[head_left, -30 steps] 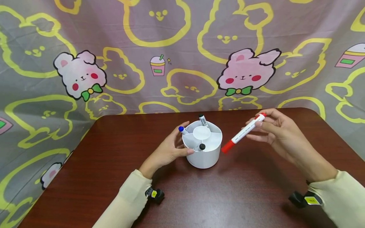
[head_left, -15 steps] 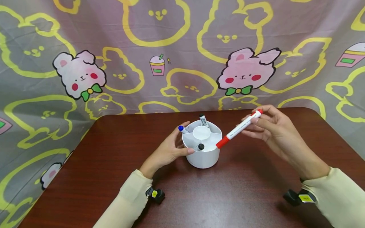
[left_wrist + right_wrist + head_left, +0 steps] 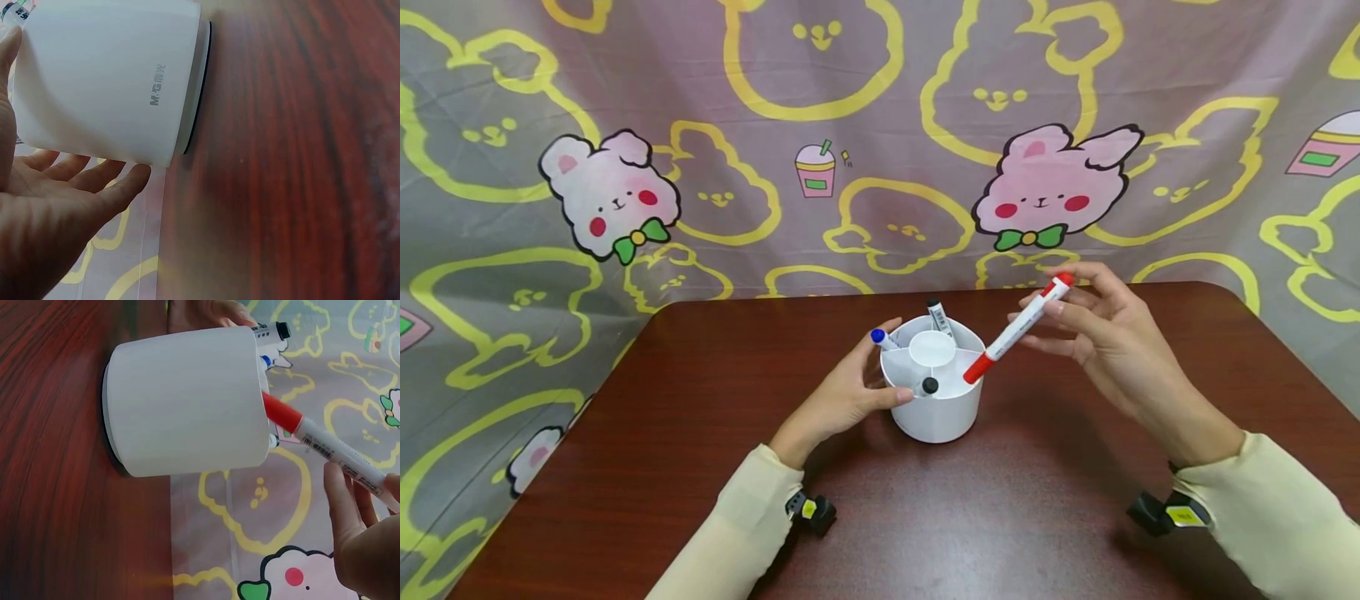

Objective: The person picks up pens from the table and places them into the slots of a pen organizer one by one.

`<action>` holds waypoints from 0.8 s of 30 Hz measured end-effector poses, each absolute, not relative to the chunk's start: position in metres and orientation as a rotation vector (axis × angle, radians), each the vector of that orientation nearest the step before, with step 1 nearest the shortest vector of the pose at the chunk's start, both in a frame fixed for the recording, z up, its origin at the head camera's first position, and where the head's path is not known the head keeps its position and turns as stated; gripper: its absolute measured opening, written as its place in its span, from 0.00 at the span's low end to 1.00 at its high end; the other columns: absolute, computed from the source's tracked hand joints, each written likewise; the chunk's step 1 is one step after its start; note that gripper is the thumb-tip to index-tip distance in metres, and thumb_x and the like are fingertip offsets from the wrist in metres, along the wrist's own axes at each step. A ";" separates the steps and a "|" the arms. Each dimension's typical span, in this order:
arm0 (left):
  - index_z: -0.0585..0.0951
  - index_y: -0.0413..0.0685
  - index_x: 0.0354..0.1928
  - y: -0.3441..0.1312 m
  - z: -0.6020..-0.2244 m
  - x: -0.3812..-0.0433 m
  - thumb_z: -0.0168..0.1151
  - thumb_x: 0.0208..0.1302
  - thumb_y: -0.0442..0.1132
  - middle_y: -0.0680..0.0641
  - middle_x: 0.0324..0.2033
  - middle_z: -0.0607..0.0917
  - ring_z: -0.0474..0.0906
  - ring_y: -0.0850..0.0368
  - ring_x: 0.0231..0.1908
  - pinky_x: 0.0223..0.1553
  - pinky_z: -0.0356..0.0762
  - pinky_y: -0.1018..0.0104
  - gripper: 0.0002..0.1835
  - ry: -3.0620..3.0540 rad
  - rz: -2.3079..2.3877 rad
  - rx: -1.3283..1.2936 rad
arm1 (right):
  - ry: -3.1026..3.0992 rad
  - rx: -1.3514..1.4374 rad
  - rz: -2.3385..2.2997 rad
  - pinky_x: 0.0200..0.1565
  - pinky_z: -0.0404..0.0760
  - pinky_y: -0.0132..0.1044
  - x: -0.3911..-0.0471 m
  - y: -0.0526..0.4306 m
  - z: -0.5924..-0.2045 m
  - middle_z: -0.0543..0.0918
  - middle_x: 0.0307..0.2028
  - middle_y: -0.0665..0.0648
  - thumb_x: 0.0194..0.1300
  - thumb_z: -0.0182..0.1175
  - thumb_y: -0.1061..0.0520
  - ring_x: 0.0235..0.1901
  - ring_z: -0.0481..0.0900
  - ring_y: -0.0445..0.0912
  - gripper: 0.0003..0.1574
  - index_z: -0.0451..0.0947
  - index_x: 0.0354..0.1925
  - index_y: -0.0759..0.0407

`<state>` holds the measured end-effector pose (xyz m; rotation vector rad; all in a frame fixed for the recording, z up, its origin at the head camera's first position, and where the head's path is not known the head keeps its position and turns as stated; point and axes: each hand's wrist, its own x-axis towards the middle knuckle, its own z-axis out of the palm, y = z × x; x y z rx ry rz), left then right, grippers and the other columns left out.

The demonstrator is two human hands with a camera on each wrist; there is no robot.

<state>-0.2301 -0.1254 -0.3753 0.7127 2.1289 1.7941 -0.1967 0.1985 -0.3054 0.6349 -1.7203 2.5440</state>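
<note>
A round white pen holder [image 3: 936,421] with several compartments stands upright on the table. My left hand [image 3: 841,398] grips its left side, thumb at the front rim; in the left wrist view the fingers touch the holder's wall [image 3: 106,81]. Between thumb and fingers, my right hand [image 3: 1120,354] pinches a white marker with a red cap [image 3: 1019,333]. The marker is tilted, its red capped end over the right front compartment, just inside the rim. A blue-capped marker [image 3: 882,338] and two black-capped markers, one at the back [image 3: 937,317] and one at the front [image 3: 929,386], stand in other compartments.
The dark reddish-brown wooden table [image 3: 992,517] extends around the holder. Behind it hangs a patterned curtain [image 3: 880,100] with yellow outlines and cartoon rabbits. Each wrist carries a small black camera, one on the left [image 3: 816,512] and one on the right [image 3: 1150,514].
My right hand has moved left and slightly up, bringing the red marker's capped end from beside the holder to over its right front compartment. The left hand stays on the holder.
</note>
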 end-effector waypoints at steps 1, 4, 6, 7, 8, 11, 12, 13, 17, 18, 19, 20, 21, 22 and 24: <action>0.55 0.56 0.83 -0.125 -0.375 -0.230 0.81 0.56 0.54 0.39 0.75 0.70 0.67 0.43 0.75 0.75 0.66 0.43 0.58 2.128 1.795 0.713 | -1.737 0.635 2.529 0.49 0.90 0.48 -0.196 0.197 -0.305 0.88 0.48 0.58 0.77 0.54 0.71 0.50 0.90 0.51 0.22 0.73 0.65 0.59; 0.55 0.56 0.83 -0.125 -0.375 -0.229 0.81 0.58 0.53 0.39 0.75 0.70 0.68 0.43 0.74 0.74 0.66 0.43 0.57 2.125 1.795 0.715 | -1.786 0.635 2.486 0.51 0.89 0.45 -0.196 0.193 -0.304 0.86 0.49 0.57 0.77 0.55 0.70 0.53 0.87 0.49 0.24 0.73 0.67 0.60; 0.55 0.56 0.83 -0.126 -0.374 -0.229 0.80 0.58 0.52 0.39 0.75 0.70 0.68 0.42 0.74 0.74 0.67 0.43 0.57 2.127 1.792 0.714 | -1.816 0.646 2.459 0.53 0.88 0.43 -0.195 0.190 -0.303 0.86 0.50 0.56 0.77 0.55 0.69 0.54 0.87 0.48 0.25 0.73 0.68 0.60; 0.55 0.56 0.83 -0.126 -0.374 -0.229 0.80 0.58 0.52 0.39 0.75 0.70 0.68 0.42 0.74 0.74 0.67 0.43 0.57 2.126 1.791 0.715 | -1.830 0.657 2.445 0.53 0.88 0.42 -0.195 0.187 -0.303 0.86 0.51 0.56 0.77 0.55 0.69 0.54 0.87 0.48 0.25 0.74 0.68 0.60; 0.55 0.56 0.83 -0.126 -0.374 -0.229 0.80 0.59 0.52 0.38 0.75 0.70 0.68 0.42 0.74 0.74 0.67 0.43 0.57 2.129 1.789 0.715 | -1.847 0.668 2.430 0.54 0.88 0.42 -0.195 0.185 -0.303 0.86 0.51 0.57 0.77 0.55 0.69 0.54 0.87 0.49 0.25 0.74 0.69 0.60; 0.55 0.56 0.83 -0.125 -0.374 -0.229 0.80 0.59 0.52 0.39 0.75 0.70 0.68 0.42 0.74 0.74 0.67 0.43 0.57 2.139 1.783 0.715 | -1.909 0.690 2.376 0.54 0.87 0.40 -0.195 0.180 -0.304 0.86 0.51 0.57 0.77 0.56 0.68 0.54 0.87 0.49 0.25 0.75 0.69 0.60; 0.55 0.56 0.83 -0.125 -0.373 -0.229 0.80 0.59 0.52 0.39 0.75 0.70 0.68 0.42 0.74 0.74 0.66 0.43 0.57 2.141 1.781 0.715 | -1.931 0.694 2.354 0.54 0.87 0.40 -0.195 0.178 -0.305 0.86 0.51 0.57 0.77 0.56 0.68 0.53 0.87 0.49 0.25 0.75 0.69 0.60; 0.55 0.57 0.83 -0.125 -0.373 -0.229 0.80 0.58 0.53 0.39 0.75 0.70 0.68 0.42 0.74 0.74 0.66 0.43 0.57 2.143 1.779 0.714 | -1.948 0.697 2.339 0.54 0.87 0.39 -0.195 0.177 -0.305 0.87 0.50 0.57 0.77 0.57 0.68 0.52 0.87 0.49 0.25 0.76 0.68 0.60; 0.56 0.59 0.83 -0.125 -0.373 -0.228 0.81 0.57 0.54 0.42 0.75 0.70 0.69 0.43 0.73 0.73 0.70 0.45 0.57 2.150 1.773 0.708 | -1.991 0.682 2.302 0.54 0.87 0.37 -0.196 0.172 -0.309 0.87 0.49 0.55 0.76 0.58 0.67 0.49 0.87 0.47 0.22 0.78 0.65 0.62; 0.56 0.60 0.82 -0.124 -0.373 -0.228 0.81 0.57 0.53 0.42 0.74 0.70 0.69 0.44 0.72 0.72 0.71 0.45 0.57 2.150 1.771 0.707 | -1.995 0.674 2.302 0.54 0.87 0.37 -0.196 0.171 -0.310 0.87 0.48 0.54 0.76 0.59 0.67 0.49 0.87 0.46 0.22 0.78 0.65 0.62; 0.56 0.60 0.82 -0.124 -0.373 -0.228 0.81 0.57 0.52 0.43 0.74 0.70 0.69 0.44 0.72 0.71 0.73 0.46 0.56 2.152 1.769 0.707 | -2.000 0.664 2.302 0.54 0.86 0.36 -0.197 0.170 -0.311 0.87 0.48 0.54 0.75 0.59 0.67 0.48 0.86 0.45 0.21 0.79 0.64 0.62; 0.57 0.61 0.82 -0.124 -0.373 -0.228 0.81 0.57 0.51 0.43 0.74 0.70 0.69 0.44 0.72 0.69 0.74 0.47 0.56 2.155 1.765 0.706 | -2.010 0.651 2.298 0.53 0.86 0.36 -0.197 0.169 -0.312 0.87 0.48 0.53 0.75 0.60 0.67 0.48 0.86 0.45 0.20 0.79 0.63 0.62; 0.57 0.61 0.82 -0.124 -0.373 -0.228 0.82 0.57 0.50 0.43 0.74 0.70 0.69 0.44 0.71 0.69 0.75 0.47 0.56 2.154 1.764 0.706 | -2.015 0.638 2.298 0.52 0.86 0.35 -0.197 0.168 -0.312 0.86 0.48 0.53 0.75 0.60 0.66 0.47 0.86 0.45 0.19 0.80 0.62 0.62; 0.57 0.62 0.82 -0.123 -0.373 -0.228 0.82 0.57 0.49 0.44 0.74 0.70 0.69 0.45 0.72 0.68 0.76 0.47 0.56 2.162 1.757 0.706 | -2.028 0.624 2.295 0.52 0.86 0.35 -0.197 0.167 -0.313 0.86 0.48 0.53 0.75 0.60 0.66 0.47 0.86 0.44 0.18 0.80 0.61 0.62; 0.57 0.63 0.82 -0.122 -0.373 -0.228 0.82 0.56 0.49 0.45 0.74 0.70 0.68 0.46 0.73 0.71 0.72 0.46 0.57 2.185 1.740 0.710 | -2.059 0.598 2.276 0.50 0.86 0.34 -0.197 0.166 -0.314 0.86 0.48 0.52 0.74 0.62 0.65 0.46 0.85 0.44 0.16 0.82 0.58 0.60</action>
